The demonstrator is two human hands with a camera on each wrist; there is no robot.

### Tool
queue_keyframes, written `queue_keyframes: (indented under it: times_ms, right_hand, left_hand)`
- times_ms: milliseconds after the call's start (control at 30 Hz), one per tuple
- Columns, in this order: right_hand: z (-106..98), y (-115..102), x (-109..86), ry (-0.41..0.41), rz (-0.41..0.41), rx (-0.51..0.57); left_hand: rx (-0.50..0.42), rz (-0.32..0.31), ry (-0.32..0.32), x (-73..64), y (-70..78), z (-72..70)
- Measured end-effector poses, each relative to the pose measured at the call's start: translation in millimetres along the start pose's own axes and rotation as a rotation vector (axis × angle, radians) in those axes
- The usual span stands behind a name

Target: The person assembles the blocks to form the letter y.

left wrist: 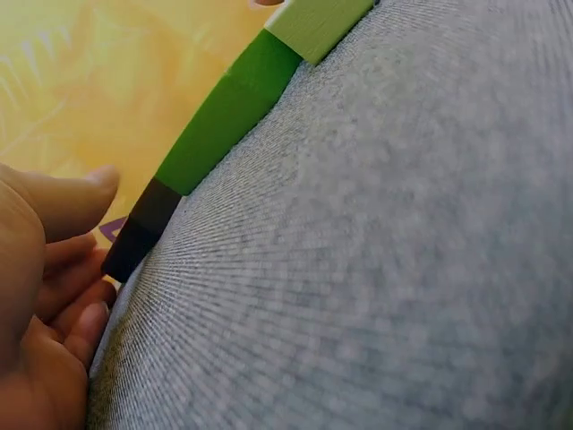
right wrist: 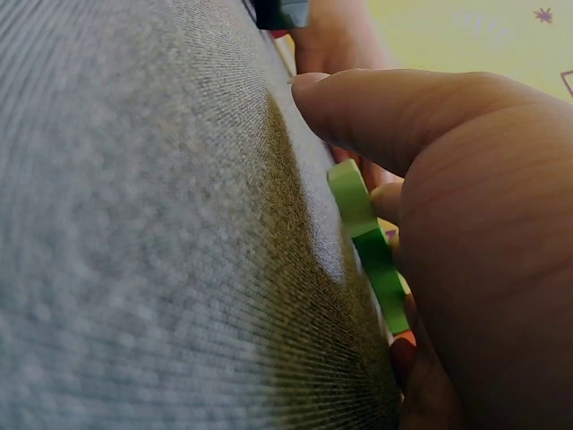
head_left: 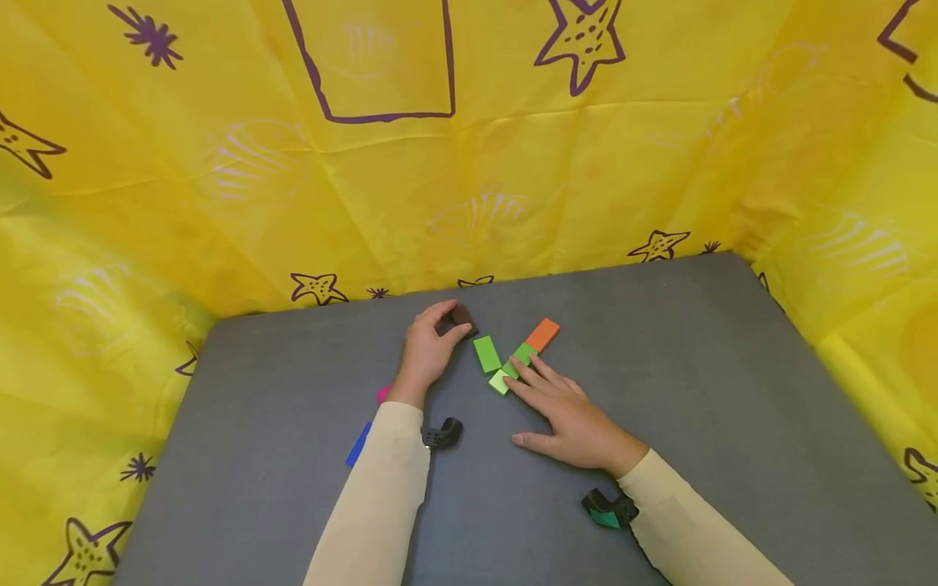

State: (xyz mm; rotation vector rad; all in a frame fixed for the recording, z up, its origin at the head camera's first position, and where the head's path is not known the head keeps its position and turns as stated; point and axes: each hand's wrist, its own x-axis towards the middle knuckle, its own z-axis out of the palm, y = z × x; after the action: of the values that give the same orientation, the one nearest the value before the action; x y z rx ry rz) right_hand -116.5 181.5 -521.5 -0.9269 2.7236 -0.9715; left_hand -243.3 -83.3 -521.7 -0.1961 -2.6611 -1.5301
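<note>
At the far middle of the table my left hand (head_left: 428,350) curves around a dark brown block (head_left: 463,320). Fingertips are at its far end; in the left wrist view a gap shows between the thumb and the block (left wrist: 143,228). Beside it lies a green block (head_left: 487,355), angled toward a light green block (head_left: 499,382). A second green block (head_left: 526,352) and an orange block (head_left: 543,334) continue in a slanting row from there, so the blocks form a V. My right hand (head_left: 567,415) has its fingers stretched out, fingertips on the light green and second green blocks, thumb spread away.
A pink block (head_left: 383,394) and a blue block (head_left: 358,444) lie left of my left forearm, partly hidden by the sleeve. Yellow patterned cloth (head_left: 469,179) hangs behind and beside the grey table (head_left: 696,366). Each wrist wears a black strap device (head_left: 443,435).
</note>
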Motion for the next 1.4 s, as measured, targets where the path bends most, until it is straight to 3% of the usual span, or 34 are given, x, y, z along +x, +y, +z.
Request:
queue_keyframes:
  times_ms: [133, 267, 767, 1400]
  right_hand:
    - [0.3, -0.8, 0.8, 0.007, -0.007, -0.003]
    - [0.6, -0.6, 0.8, 0.012, -0.009, -0.008]
    - [2.3, 0.5, 0.5, 0.027, -0.02, -0.019]
    - [0.9, -0.6, 0.7, 0.007, -0.004, -0.014]
  left_hand:
    - [-0.031, 0.016, 0.033, 0.4, -1.4, -1.0]
    - [-0.001, 0.011, 0.043, 0.8, -1.4, -0.7]
    - [0.051, 0.032, -0.008, 0.2, -1.0, 3.7]
    - [0.109, 0.011, -0.039, -2.5, 3.8, 3.4]
